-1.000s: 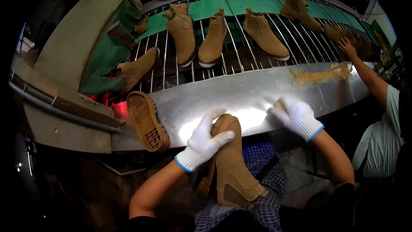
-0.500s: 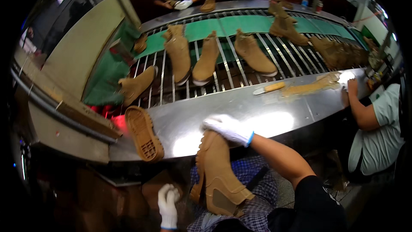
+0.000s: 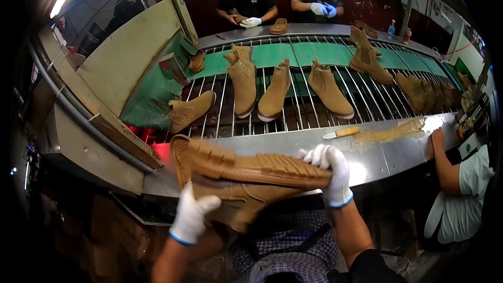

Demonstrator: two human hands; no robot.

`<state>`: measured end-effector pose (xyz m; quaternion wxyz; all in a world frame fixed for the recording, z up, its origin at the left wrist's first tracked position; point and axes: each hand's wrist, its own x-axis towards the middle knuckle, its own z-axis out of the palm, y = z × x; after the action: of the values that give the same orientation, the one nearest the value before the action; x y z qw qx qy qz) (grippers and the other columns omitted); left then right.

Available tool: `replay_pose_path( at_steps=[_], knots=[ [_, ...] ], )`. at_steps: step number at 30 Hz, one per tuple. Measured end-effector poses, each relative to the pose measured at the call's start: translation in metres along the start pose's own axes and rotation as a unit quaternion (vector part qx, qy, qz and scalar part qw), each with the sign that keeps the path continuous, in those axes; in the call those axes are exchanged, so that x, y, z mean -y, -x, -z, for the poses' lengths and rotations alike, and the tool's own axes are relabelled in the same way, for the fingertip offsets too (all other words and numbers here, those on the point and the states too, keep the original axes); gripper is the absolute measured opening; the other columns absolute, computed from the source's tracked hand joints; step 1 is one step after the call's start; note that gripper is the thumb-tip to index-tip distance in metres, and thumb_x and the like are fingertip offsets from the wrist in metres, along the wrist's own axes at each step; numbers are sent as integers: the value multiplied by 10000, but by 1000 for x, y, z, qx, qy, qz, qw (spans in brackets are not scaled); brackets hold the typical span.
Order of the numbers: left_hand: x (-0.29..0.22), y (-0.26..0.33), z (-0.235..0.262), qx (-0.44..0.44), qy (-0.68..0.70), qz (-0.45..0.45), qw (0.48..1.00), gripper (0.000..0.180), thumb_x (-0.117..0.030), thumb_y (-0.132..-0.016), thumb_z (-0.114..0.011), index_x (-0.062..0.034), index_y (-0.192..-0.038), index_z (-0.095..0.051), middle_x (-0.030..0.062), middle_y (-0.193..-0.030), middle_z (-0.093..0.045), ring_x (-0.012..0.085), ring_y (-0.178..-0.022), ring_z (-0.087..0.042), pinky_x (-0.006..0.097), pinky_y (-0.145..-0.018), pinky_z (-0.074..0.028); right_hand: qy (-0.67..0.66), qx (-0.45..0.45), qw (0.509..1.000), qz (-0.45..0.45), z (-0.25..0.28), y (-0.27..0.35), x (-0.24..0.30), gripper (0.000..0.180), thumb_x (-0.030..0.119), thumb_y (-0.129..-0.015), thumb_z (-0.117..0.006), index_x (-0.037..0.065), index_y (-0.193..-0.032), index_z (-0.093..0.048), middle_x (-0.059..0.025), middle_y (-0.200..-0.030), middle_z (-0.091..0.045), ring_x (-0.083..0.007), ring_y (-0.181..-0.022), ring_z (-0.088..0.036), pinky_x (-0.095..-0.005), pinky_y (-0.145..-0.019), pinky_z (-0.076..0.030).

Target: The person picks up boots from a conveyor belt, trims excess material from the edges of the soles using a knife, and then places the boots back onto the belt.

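A tan ankle boot lies on its side in the air over the metal bench edge, its ridged sole turned up and slightly blurred. My right hand, in a white knit glove, grips the toe end. At the heel and shaft end, my left hand, gloved alike, holds the boot with its thumb out and some fingers hidden. Behind the heel, a loose tan outsole rests on the bench, partly covered by the boot.
Several tan boots stand on a barred rack with a green strip. A knife with a yellow handle lies on the bench. One co-worker is at the right, two across the rack. A red glow shows at left.
The boot has come up from my lap and turned sideways, sole upward. My left hand has risen to its heel end, and my right hand has shifted right with the toe. The view has shifted.
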<state>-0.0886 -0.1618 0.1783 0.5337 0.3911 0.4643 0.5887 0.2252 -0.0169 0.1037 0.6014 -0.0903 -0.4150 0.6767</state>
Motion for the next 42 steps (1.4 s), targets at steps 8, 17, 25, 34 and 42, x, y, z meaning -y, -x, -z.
replay_pose_path(
  at_steps=[8, 17, 25, 34, 42],
  knots=[
    [-122, -125, -88, 173, -656, -24, 734, 1034, -579, -654, -937, 7, -1423, -570, 272, -1192, -732, 414, -1113, -729, 451, -998, -556, 359, 81, 897, -245, -15, -70, -14, 810, 241, -727, -911, 35, -1437, -581, -143, -1335, -702, -218, -1252, -656, -390, -1076, -540],
    [-101, -128, -49, 95, -551, 58, 827, 971, -253, -602, -1058, 14, -1387, -553, 112, -1220, -738, 198, -1115, -704, 376, -1013, -566, -246, -82, 963, -80, -5, -104, -94, 1000, 814, -853, -702, -37, -1367, -588, -229, -1246, -697, -321, -1130, -723, -463, -941, -651],
    [-24, -25, 21, -9, -460, -44, 887, 1132, -306, -610, -1068, 46, -1499, -463, 174, -1369, -699, 240, -1276, -682, 395, -1107, -537, -309, -208, 927, -37, 14, -80, -114, 939, 862, -911, -576, 57, -1392, -572, -183, -1226, -685, -330, -1056, -719, -455, -891, -649],
    [-114, -78, -95, 198, -672, 23, 713, 1135, -521, -686, -961, -98, -1586, -414, 265, -1332, -703, 445, -1206, -703, 478, -1043, -565, 341, 299, 889, 54, -35, -64, 37, 1653, 708, -493, -1001, 42, -1714, -108, -216, -1744, -240, -340, -1604, -292, -503, -1309, -239],
    [-121, -87, -130, 288, -717, 10, 635, 1031, -680, -755, -862, -95, -1511, -474, 223, -1149, -762, 431, -1038, -753, 479, -899, -596, 137, 125, 977, 101, -39, -49, 30, 1078, 632, -752, -903, 12, -1507, -447, -247, -1485, -510, -366, -1395, -531, -509, -1196, -437]
  ],
)
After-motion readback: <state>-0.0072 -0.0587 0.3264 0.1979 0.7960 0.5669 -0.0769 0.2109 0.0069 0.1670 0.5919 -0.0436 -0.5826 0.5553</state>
